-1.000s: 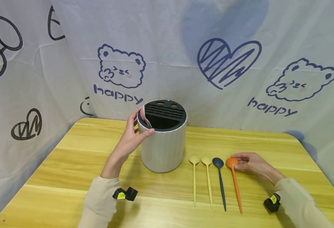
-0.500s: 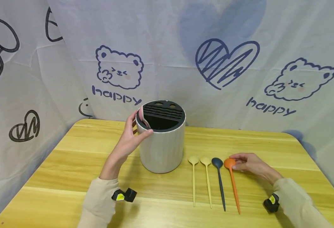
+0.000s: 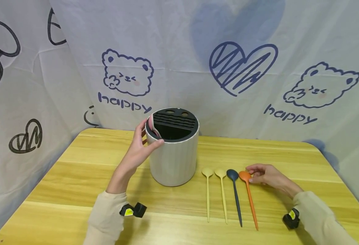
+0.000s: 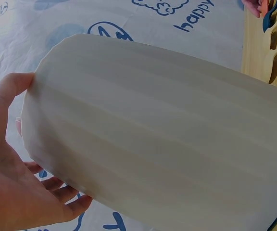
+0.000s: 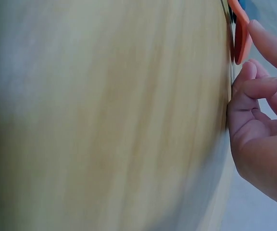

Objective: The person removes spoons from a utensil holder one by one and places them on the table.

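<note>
A white ribbed utensil holder (image 3: 173, 163) with a black slotted top stands upright on the table. My left hand (image 3: 136, 153) holds it at the upper left rim, thumb in front and fingers round the side. Something pink with a pale edge (image 3: 150, 125) pokes up inside its opening, beside that hand. Right of the holder, an orange spoon (image 3: 250, 199) lies at the end of a row, bowl away from me. At its bowl rests my right hand (image 3: 269, 177); in the right wrist view one fingertip meets the orange bowl (image 5: 242, 41), the lower fingers bent beneath it.
Beside the orange spoon lie a dark blue spoon (image 3: 237, 199) and two pale yellow spoons (image 3: 208, 195), roughly parallel, handles toward me. A light wood table (image 3: 75, 183) carries everything. Behind it hangs a white cloth (image 3: 182, 85) printed with bears and hearts.
The orange spoon's bowl has shifted slightly left, closer to the dark blue spoon, and the right hand has moved a little left with it. The left hand keeps its hold on the utensil holder.
</note>
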`<action>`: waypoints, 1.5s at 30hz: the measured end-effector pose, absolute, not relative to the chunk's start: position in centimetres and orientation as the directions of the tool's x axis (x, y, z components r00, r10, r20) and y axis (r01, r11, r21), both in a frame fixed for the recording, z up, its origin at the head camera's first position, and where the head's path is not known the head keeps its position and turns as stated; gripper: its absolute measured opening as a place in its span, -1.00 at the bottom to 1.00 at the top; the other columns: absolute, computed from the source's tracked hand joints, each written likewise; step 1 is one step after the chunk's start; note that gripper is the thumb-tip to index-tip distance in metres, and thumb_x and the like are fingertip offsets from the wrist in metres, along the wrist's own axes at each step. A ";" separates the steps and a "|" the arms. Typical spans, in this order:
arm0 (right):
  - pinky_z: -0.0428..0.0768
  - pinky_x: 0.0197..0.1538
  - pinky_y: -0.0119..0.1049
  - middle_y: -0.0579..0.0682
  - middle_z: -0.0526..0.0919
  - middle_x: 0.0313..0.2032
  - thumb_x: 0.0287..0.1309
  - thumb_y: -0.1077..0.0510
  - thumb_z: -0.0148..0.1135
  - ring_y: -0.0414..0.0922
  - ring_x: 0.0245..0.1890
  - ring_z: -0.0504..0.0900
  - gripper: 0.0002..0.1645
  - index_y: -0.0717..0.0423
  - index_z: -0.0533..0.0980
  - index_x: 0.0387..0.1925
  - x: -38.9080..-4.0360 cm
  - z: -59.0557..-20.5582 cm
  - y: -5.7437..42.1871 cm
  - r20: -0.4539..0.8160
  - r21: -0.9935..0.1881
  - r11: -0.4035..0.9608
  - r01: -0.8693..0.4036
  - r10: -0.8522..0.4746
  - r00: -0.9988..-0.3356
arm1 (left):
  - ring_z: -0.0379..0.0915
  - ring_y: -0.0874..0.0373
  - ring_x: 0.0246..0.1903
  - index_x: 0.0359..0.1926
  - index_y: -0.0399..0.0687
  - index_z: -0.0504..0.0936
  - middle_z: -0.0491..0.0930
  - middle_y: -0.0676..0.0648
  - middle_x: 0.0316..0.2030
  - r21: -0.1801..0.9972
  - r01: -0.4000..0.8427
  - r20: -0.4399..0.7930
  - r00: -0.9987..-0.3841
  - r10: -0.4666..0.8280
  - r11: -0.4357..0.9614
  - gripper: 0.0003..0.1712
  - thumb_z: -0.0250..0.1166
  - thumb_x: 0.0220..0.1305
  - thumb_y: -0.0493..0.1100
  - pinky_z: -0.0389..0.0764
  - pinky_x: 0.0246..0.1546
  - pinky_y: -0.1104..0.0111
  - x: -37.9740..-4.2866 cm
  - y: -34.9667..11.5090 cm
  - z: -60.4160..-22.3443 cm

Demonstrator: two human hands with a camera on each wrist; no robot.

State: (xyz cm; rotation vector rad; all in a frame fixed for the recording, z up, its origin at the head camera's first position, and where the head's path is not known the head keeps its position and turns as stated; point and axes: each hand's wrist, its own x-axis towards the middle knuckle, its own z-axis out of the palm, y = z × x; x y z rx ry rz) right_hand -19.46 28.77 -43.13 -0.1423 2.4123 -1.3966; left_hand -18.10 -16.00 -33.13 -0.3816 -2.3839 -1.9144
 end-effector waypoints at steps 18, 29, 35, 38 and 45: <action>0.50 0.03 -0.02 0.36 0.39 0.21 0.40 0.06 0.04 0.17 0.15 0.42 -0.39 0.37 0.26 0.32 -20.3 -37.0 25.6 -0.195 -0.867 0.497 0.048 -0.248 -0.949 | -0.20 -0.04 0.42 0.51 -0.01 -0.17 -0.15 -0.12 0.47 0.952 0.246 0.217 -0.962 0.167 0.180 0.02 0.27 0.22 -0.04 -0.03 0.37 0.01 -18.1 -15.9 -33.2; 0.57 -0.13 -0.20 0.19 0.56 0.06 0.38 0.04 0.09 0.04 0.00 0.51 -0.52 0.25 0.45 0.18 -20.2 -28.3 18.1 -0.018 -0.806 0.564 -0.178 -0.324 -0.946 | -0.18 -0.06 0.41 0.51 -0.02 -0.17 -0.13 -0.11 0.47 0.952 0.231 0.202 -0.967 0.154 0.199 0.02 0.28 0.22 -0.04 -0.03 0.37 0.02 -18.3 -15.8 -33.1; 0.56 -0.18 -0.26 0.12 0.58 0.05 0.37 0.09 0.11 -0.03 -0.05 0.53 -0.58 0.22 0.48 0.15 -20.5 -25.2 14.1 0.021 -0.789 0.561 -0.250 -0.383 -0.924 | -0.17 -0.05 0.41 0.51 -0.01 -0.16 -0.13 -0.11 0.46 0.950 0.242 0.214 -0.964 0.156 0.197 0.02 0.29 0.22 -0.05 -0.03 0.37 0.01 -18.4 -16.0 -32.9; 0.56 -0.19 -0.25 0.10 0.60 0.02 0.36 0.12 0.12 -0.05 -0.10 0.54 -0.61 0.20 0.50 0.13 -20.7 -24.4 12.3 0.030 -0.794 0.549 -0.261 -0.393 -0.919 | -0.17 -0.05 0.41 0.51 0.00 -0.16 -0.14 -0.11 0.46 0.950 0.243 0.214 -0.964 0.157 0.198 0.02 0.29 0.22 -0.05 -0.03 0.37 0.01 -18.3 -16.0 -32.9; 0.58 -0.24 -0.22 0.09 0.62 -0.08 0.32 0.17 0.15 -0.06 -0.17 0.54 -0.63 0.20 0.51 0.12 -21.2 -23.9 8.2 0.035 -0.822 0.509 -0.256 -0.404 -0.914 | -0.18 -0.03 0.41 0.51 0.00 -0.16 -0.13 -0.10 0.46 0.953 0.232 0.204 -0.967 0.154 0.195 0.02 0.29 0.22 -0.04 -0.03 0.37 0.02 -18.3 -16.1 -33.1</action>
